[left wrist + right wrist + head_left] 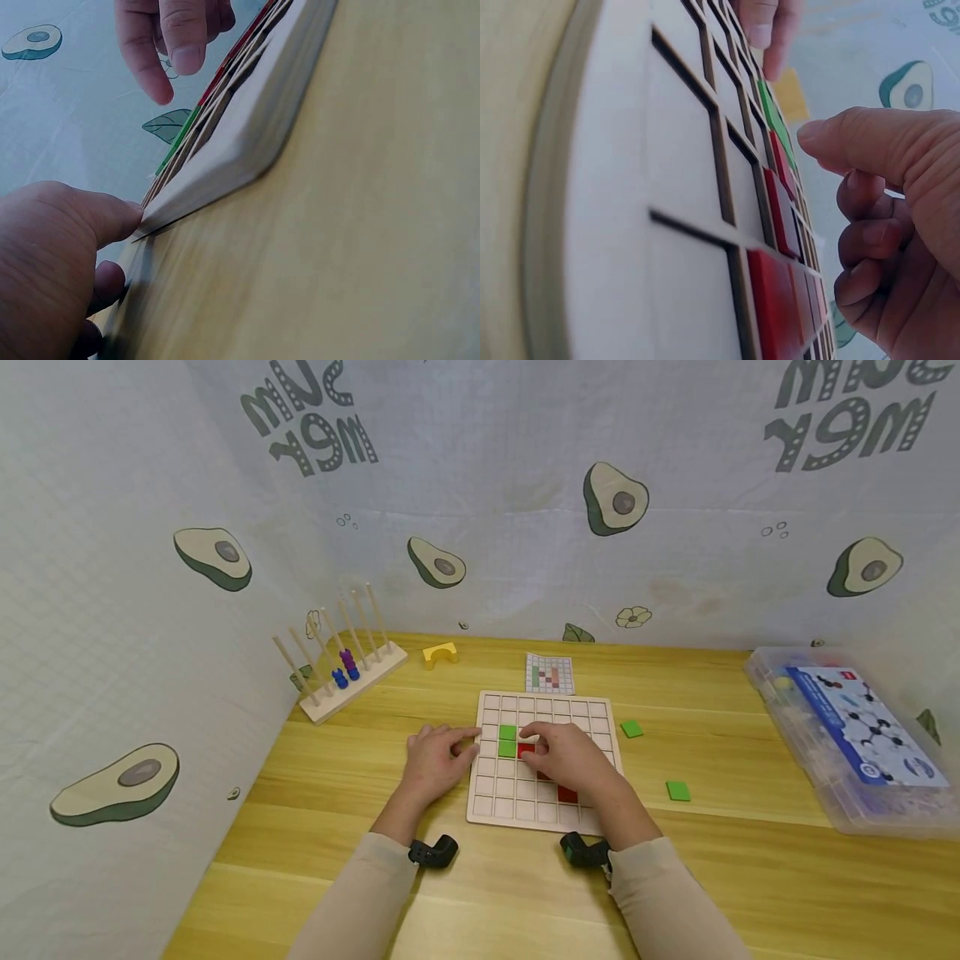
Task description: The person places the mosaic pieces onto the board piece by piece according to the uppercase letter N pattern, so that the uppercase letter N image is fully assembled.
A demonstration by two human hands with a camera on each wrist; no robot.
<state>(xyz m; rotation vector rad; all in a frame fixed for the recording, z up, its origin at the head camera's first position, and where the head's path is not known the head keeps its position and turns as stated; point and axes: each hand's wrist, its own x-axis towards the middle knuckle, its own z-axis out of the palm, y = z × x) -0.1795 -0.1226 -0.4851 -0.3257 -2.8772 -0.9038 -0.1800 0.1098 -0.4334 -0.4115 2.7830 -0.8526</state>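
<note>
A wooden grid board (483, 810) lies flat on the table. Two green tiles (507, 732) sit in its cells, one behind the other, with red tiles (567, 794) running diagonally toward the near right, partly covered by my right hand. That right hand (573, 758) hovers over the board, thumb and index finger apart; no tile shows between them in the right wrist view. My left hand (435, 762) is at the board's left edge, its thumb (116, 217) touching the side. Two more green tiles (678, 791) lie loose right of the board.
Behind the board is a small printed grid card (549, 675). A peg rack (356, 681) with blue and purple pieces stands back left, near a yellow arch block (440, 654). A clear plastic box (817, 760) occupies the right side. Patterned cloth (517, 568) hangs behind.
</note>
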